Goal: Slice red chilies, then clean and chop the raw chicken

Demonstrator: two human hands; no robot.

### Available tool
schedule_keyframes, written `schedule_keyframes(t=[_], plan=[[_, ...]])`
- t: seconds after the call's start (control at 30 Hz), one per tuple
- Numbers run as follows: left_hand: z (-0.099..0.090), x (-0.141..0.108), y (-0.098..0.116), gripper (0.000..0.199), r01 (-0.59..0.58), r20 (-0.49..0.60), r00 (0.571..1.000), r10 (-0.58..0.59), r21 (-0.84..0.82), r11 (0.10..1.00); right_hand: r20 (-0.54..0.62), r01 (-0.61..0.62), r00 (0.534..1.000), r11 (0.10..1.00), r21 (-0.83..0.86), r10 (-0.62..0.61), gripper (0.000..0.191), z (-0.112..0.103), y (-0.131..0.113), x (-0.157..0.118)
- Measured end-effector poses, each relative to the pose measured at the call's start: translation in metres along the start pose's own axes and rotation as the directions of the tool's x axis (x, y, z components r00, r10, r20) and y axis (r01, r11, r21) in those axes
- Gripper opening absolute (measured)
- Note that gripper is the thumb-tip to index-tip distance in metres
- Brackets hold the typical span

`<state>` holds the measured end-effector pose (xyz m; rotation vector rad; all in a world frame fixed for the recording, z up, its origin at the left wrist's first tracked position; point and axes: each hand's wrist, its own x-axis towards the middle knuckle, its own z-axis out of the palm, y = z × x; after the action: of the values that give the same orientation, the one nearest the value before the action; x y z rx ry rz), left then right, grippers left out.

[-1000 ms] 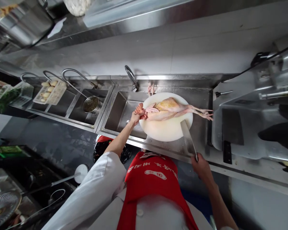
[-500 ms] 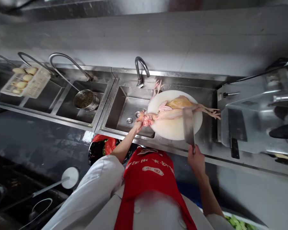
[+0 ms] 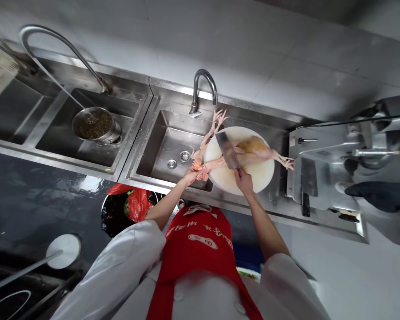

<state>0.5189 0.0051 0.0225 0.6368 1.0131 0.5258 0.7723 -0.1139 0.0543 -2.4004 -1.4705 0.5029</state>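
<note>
A plucked whole chicken [image 3: 253, 147] lies on a round white cutting board [image 3: 265, 173], its feet pointing right past the rim. My left hand [image 3: 190, 176] is closed around the chicken's head end, over the sink's front right corner, with the neck stretched across the board's left edge. My right hand [image 3: 244, 181] grips a cleaver [image 3: 227, 150] by its handle. The broad blade is above the board near the neck and wing, hiding part of the bird; whether it touches the chicken I cannot tell. Another pair of chicken feet [image 3: 216, 121] sticks up between sink and board.
The steel sink [image 3: 158, 146] has a curved faucet [image 3: 205, 73] behind it. In the left basin stands a metal pot [image 3: 95, 126] of dark contents under a hose. A bin with a red bag [image 3: 140, 204] sits below. Another cleaver [image 3: 306, 186] lies on the right-hand equipment.
The cleaver in my right hand has moved left, from over the chicken's leg end toward its neck. My left hand keeps hold of the head end. The camera view has shifted.
</note>
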Motion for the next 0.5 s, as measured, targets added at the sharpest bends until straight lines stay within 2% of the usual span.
schedule_keyframes(t=[0.17, 0.3, 0.4, 0.5], plan=[[0.016, 0.008, -0.006, 0.019, 0.036, -0.036, 0.999, -0.036, 0.0, 0.999, -0.01, 0.027, 1.0, 0.995, -0.092, -0.028, 0.053, -0.009, 0.015, 0.042], [0.038, 0.017, -0.006, 0.02, -0.037, -0.063, 0.997, 0.037, -0.001, 0.999, -0.042, 0.079, 0.996, 0.995, -0.063, -0.081, 0.047, -0.019, 0.017, 0.078], [0.045, 0.018, -0.007, 0.028, -0.091, -0.199, 0.976, 0.088, -0.007, 0.996, -0.024, 0.106, 0.994, 0.993, -0.052, -0.108, 0.044, -0.026, 0.008, 0.087], [0.04, 0.015, -0.011, 0.032, -0.081, -0.362, 0.93, 0.069, -0.02, 0.997, 0.018, 0.1, 0.995, 0.988, -0.118, -0.098, 0.045, -0.028, -0.01, 0.072]])
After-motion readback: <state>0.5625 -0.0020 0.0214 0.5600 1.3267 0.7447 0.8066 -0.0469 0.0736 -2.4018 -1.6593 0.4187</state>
